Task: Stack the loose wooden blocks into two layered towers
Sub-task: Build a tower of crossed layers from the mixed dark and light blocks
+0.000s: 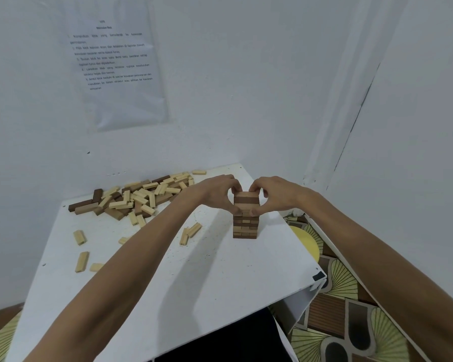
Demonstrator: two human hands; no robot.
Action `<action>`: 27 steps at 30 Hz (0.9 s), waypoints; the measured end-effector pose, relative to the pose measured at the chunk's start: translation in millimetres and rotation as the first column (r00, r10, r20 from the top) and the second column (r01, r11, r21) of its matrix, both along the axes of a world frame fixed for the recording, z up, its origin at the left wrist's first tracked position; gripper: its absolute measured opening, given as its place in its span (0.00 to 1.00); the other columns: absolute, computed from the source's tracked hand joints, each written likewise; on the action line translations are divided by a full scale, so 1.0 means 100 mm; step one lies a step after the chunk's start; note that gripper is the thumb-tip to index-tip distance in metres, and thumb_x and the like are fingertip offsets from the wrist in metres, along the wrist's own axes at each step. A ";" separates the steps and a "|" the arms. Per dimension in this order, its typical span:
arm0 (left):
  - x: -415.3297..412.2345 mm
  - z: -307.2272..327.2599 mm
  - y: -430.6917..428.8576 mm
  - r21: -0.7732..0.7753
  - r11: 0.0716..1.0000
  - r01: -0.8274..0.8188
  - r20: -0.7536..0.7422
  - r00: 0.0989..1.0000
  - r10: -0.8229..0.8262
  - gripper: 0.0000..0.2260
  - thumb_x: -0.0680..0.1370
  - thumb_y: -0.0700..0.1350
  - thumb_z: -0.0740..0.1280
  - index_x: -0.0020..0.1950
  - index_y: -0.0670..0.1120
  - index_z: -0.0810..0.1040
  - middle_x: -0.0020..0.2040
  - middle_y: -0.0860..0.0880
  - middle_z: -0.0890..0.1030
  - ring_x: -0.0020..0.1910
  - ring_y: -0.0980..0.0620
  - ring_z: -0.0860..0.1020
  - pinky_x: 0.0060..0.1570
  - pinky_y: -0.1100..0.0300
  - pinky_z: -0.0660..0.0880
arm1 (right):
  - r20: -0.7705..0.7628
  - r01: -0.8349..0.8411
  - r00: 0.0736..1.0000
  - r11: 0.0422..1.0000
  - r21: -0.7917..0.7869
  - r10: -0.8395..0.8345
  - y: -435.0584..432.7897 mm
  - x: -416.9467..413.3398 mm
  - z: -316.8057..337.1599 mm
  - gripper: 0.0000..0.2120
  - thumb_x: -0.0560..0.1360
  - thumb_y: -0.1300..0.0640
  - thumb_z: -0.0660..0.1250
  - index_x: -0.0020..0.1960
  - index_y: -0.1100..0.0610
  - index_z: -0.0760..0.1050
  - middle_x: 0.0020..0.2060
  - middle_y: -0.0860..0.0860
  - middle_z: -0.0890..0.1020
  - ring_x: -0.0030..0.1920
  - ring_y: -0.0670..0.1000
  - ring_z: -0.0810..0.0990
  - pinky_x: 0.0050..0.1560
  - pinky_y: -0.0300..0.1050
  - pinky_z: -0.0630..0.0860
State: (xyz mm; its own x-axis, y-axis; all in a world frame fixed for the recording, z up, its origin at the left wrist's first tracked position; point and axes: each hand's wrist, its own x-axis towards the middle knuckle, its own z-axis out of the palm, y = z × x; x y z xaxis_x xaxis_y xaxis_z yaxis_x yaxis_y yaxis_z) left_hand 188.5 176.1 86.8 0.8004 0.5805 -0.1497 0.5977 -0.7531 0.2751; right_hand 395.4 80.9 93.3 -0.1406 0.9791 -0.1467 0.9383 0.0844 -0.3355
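Now left hand and right hand pinch the tower — its long axis vertical.

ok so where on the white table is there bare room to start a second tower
Bare: the near half of the white table, in front of the layered tower of light and dark wooden blocks. A narrower strip lies right of the tower. Crowded: the back-left pile of loose wooden blocks and scattered pale blocks along the left.

A plain room corner, likely domestic: bare white walls, a printed sheet taped up, a small white table, patterned vinyl flooring.
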 end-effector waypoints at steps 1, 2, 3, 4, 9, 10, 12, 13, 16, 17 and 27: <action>0.00 0.00 0.00 -0.002 1.000 0.001 0.004 1.000 -0.001 0.28 0.71 0.60 0.76 0.66 0.50 0.75 0.58 0.54 0.74 0.54 0.53 0.73 0.50 0.58 0.70 | -0.008 -0.001 1.000 1.000 0.000 0.001 0.00 0.00 0.00 0.30 0.70 0.38 0.78 0.66 0.50 0.74 0.52 0.40 0.74 0.48 0.40 0.72 0.43 0.37 0.67; -0.01 0.00 0.00 -0.010 1.000 0.001 0.009 1.000 -0.001 0.28 0.71 0.60 0.76 0.66 0.50 0.74 0.58 0.54 0.74 0.53 0.53 0.73 0.50 0.58 0.69 | -0.016 -0.002 1.000 1.000 -0.001 0.002 0.00 0.00 -0.01 0.30 0.70 0.38 0.78 0.66 0.50 0.74 0.53 0.40 0.75 0.48 0.39 0.73 0.43 0.37 0.67; -0.01 0.00 0.00 -0.023 1.000 -0.002 0.015 1.000 0.002 0.28 0.71 0.60 0.76 0.66 0.50 0.74 0.59 0.54 0.74 0.53 0.53 0.73 0.49 0.59 0.69 | -0.021 -0.003 1.000 1.000 -0.005 0.002 -0.01 0.00 0.00 0.31 0.70 0.38 0.78 0.66 0.50 0.74 0.53 0.40 0.75 0.48 0.39 0.73 0.43 0.37 0.67; -0.02 0.00 0.00 -0.035 0.999 -0.004 0.021 1.000 0.005 0.28 0.71 0.59 0.77 0.66 0.50 0.74 0.59 0.54 0.74 0.53 0.53 0.73 0.49 0.59 0.69 | -0.024 -0.001 1.000 1.000 -0.011 0.001 -0.02 0.00 0.00 0.31 0.70 0.38 0.78 0.66 0.50 0.74 0.53 0.40 0.75 0.48 0.39 0.73 0.44 0.37 0.67; -0.05 0.02 -0.03 -0.064 0.998 -0.009 0.031 0.999 0.011 0.30 0.71 0.59 0.77 0.68 0.50 0.74 0.60 0.54 0.74 0.53 0.53 0.73 0.48 0.60 0.68 | -0.020 0.020 1.000 0.999 -0.047 -0.021 -0.05 -0.01 0.01 0.37 0.70 0.37 0.77 0.72 0.50 0.70 0.59 0.42 0.75 0.53 0.44 0.73 0.50 0.40 0.69; -0.06 0.04 -0.05 -0.065 0.998 -0.013 0.027 1.000 0.015 0.32 0.71 0.60 0.78 0.70 0.50 0.72 0.62 0.54 0.74 0.54 0.53 0.73 0.50 0.60 0.69 | -0.020 0.021 1.000 0.997 -0.070 -0.023 -0.05 -0.01 0.01 0.41 0.69 0.36 0.77 0.75 0.50 0.66 0.61 0.42 0.74 0.55 0.45 0.73 0.53 0.42 0.70; -0.10 0.06 -0.07 -0.083 0.996 -0.025 0.029 0.999 0.028 0.40 0.69 0.63 0.78 0.75 0.50 0.68 0.65 0.56 0.74 0.58 0.53 0.74 0.56 0.57 0.72 | -0.024 0.022 0.999 0.995 -0.101 -0.025 -0.05 -0.01 0.00 0.49 0.67 0.33 0.77 0.80 0.49 0.59 0.64 0.43 0.73 0.59 0.47 0.72 0.59 0.44 0.71; -0.13 0.06 -0.07 -0.096 0.995 -0.032 0.036 0.999 0.035 0.43 0.68 0.64 0.78 0.77 0.51 0.65 0.66 0.57 0.73 0.60 0.53 0.74 0.59 0.56 0.72 | -0.030 0.023 0.999 0.995 -0.100 -0.027 -0.05 -0.01 0.00 0.52 0.66 0.32 0.77 0.81 0.48 0.57 0.66 0.43 0.73 0.60 0.46 0.72 0.61 0.45 0.71; -0.23 0.09 -0.11 -0.112 0.993 -0.044 0.043 0.998 0.049 0.48 0.66 0.66 0.79 0.79 0.53 0.61 0.68 0.59 0.73 0.62 0.55 0.73 0.62 0.55 0.73 | -0.056 0.026 0.998 0.998 -0.054 -0.029 -0.08 0.01 -0.02 0.53 0.66 0.31 0.77 0.81 0.47 0.56 0.69 0.43 0.71 0.64 0.46 0.71 0.64 0.45 0.70; -0.27 0.10 -0.12 -0.111 0.993 -0.050 0.051 0.997 0.056 0.48 0.67 0.66 0.78 0.79 0.53 0.61 0.67 0.59 0.73 0.62 0.55 0.73 0.62 0.55 0.72 | -0.057 0.021 0.998 0.999 -0.028 -0.022 -0.09 0.01 -0.01 0.51 0.67 0.31 0.76 0.81 0.46 0.57 0.69 0.43 0.71 0.66 0.46 0.71 0.65 0.46 0.70; -0.95 0.11 -0.18 -0.095 0.985 -0.146 0.092 0.984 0.154 0.24 0.77 0.63 0.69 0.69 0.53 0.75 0.63 0.59 0.77 0.59 0.59 0.77 0.61 0.55 0.75 | 0.025 -0.104 0.994 0.984 0.143 0.102 -0.02 -0.54 0.15 0.34 0.74 0.31 0.68 0.75 0.46 0.69 0.73 0.43 0.71 0.71 0.47 0.70 0.69 0.51 0.71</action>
